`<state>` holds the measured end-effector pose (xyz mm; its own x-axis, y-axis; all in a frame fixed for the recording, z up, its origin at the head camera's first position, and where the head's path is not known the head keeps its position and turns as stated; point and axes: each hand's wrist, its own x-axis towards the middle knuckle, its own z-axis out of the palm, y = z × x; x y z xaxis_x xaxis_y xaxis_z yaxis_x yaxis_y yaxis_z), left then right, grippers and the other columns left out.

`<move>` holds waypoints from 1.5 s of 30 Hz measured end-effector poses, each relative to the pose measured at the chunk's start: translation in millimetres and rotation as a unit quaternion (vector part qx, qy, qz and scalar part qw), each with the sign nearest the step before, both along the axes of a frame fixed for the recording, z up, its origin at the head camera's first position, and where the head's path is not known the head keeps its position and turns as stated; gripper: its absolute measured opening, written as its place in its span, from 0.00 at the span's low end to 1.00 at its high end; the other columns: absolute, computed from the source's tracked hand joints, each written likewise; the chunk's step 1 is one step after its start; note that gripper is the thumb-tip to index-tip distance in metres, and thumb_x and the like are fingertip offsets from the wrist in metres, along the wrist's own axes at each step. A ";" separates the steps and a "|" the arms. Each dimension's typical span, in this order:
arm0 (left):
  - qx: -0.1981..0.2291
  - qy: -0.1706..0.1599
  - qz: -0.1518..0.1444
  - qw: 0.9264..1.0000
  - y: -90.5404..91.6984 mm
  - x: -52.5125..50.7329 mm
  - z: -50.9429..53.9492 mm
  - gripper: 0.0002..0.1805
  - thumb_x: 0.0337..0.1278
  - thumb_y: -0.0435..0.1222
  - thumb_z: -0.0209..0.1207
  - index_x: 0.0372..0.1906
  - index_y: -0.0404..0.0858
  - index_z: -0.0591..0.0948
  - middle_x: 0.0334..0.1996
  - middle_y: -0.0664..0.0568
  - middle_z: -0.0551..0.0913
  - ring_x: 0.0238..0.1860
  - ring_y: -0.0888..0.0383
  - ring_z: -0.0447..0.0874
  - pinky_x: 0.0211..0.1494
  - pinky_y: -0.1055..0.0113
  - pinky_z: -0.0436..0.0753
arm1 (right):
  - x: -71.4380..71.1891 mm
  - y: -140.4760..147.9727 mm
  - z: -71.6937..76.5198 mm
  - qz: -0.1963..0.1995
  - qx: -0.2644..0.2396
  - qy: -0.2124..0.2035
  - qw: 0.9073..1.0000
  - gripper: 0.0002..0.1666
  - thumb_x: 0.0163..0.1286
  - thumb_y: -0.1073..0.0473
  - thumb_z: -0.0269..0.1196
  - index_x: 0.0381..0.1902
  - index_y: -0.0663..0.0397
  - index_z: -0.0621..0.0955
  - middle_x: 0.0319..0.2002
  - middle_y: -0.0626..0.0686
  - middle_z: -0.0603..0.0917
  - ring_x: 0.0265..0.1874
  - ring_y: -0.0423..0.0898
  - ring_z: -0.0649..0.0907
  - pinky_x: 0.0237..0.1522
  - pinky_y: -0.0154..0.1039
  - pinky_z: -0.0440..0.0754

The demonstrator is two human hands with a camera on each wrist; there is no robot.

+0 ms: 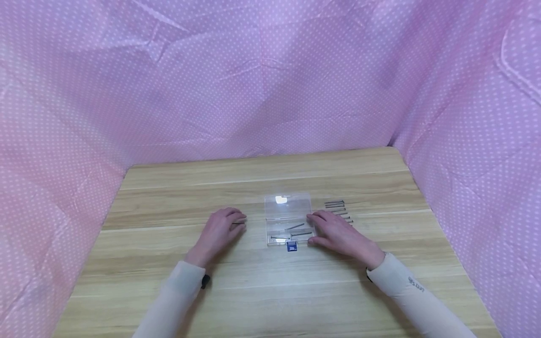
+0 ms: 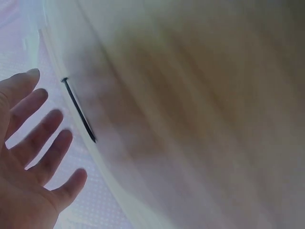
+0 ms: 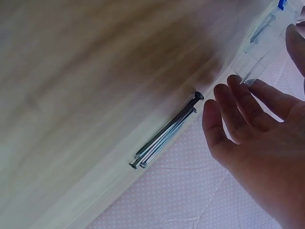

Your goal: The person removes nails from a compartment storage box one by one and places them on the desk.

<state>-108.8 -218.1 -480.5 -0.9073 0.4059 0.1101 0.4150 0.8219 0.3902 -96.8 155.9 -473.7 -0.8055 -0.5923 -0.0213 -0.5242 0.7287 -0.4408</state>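
Item: your left hand (image 1: 220, 230), fingers parted and loosely extended, gripping nothing. Just beyond its fingertips in the left wrist view, one dark flat-headed nail (image 2: 80, 110) lying on the bench; in the head view that nail shows between thumb and forefinger.

Item: your right hand (image 1: 336, 232), fingers relaxed and apart, forefinger and thumb against the right end of the clear box. Whether they press on it, you cannot tell from these views.

Item: clear box (image 1: 267, 230), on the bench to the right of your left hand. Lid (image 1: 291, 209) turned back on the far side; blue latch (image 1: 292, 246) at the near edge. Contents: one nail slanted in the rear section, one in each of two near compartments.

Item: loose nails (image 1: 335, 206), laid roughly parallel on the bench, beyond your right hand and right of the box.

Item: bench (image 1: 253, 291), wood-grained.

Item: pink dotted cloth (image 1: 253, 94), hung around it.
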 end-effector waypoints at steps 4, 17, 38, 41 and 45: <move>0.028 0.032 -0.008 0.999 6.7 4.9 0.5 0.18 0.63 0.38 0.71 0.56 0.38 0.86 0.65 0.41 0.80 0.66 0.40 0.76 0.71 0.42 0.71 | 0.2 0.4 -1.2 0.000 -0.001 -0.001 1.000 0.43 0.69 0.42 0.70 0.71 0.63 0.74 0.66 0.62 0.78 0.66 0.58 0.77 0.68 0.60 0.73; 0.034 0.052 -0.035 0.997 31.4 21.3 9.2 0.20 0.64 0.42 0.70 0.59 0.42 0.85 0.68 0.44 0.77 0.70 0.44 0.73 0.73 0.36 0.67 | -0.6 1.3 -2.1 0.001 -0.001 0.004 1.000 0.43 0.69 0.42 0.71 0.71 0.63 0.74 0.66 0.61 0.78 0.66 0.57 0.77 0.69 0.58 0.73; 0.000 0.057 -0.102 0.993 63.5 28.7 6.4 0.15 0.68 0.43 0.67 0.55 0.46 0.87 0.62 0.48 0.83 0.67 0.47 0.76 0.73 0.39 0.70 | -0.9 1.9 -4.0 -0.001 0.004 0.001 1.000 0.43 0.69 0.42 0.70 0.71 0.62 0.74 0.66 0.60 0.78 0.66 0.57 0.77 0.69 0.59 0.73; 0.000 0.060 -0.106 0.993 66.3 28.2 5.7 0.13 0.67 0.43 0.67 0.54 0.46 0.87 0.61 0.49 0.83 0.66 0.47 0.77 0.72 0.40 0.70 | -0.9 1.7 -3.5 -0.002 0.004 0.000 1.000 0.43 0.69 0.41 0.70 0.71 0.62 0.74 0.66 0.60 0.78 0.66 0.57 0.77 0.69 0.59 0.73; -0.007 0.057 -0.109 0.992 69.0 27.7 5.8 0.13 0.67 0.42 0.67 0.53 0.46 0.88 0.60 0.50 0.84 0.66 0.48 0.78 0.73 0.40 0.70 | -0.8 1.4 -2.9 -0.003 0.004 0.002 1.000 0.43 0.69 0.42 0.71 0.71 0.62 0.74 0.66 0.61 0.78 0.66 0.57 0.77 0.68 0.59 0.74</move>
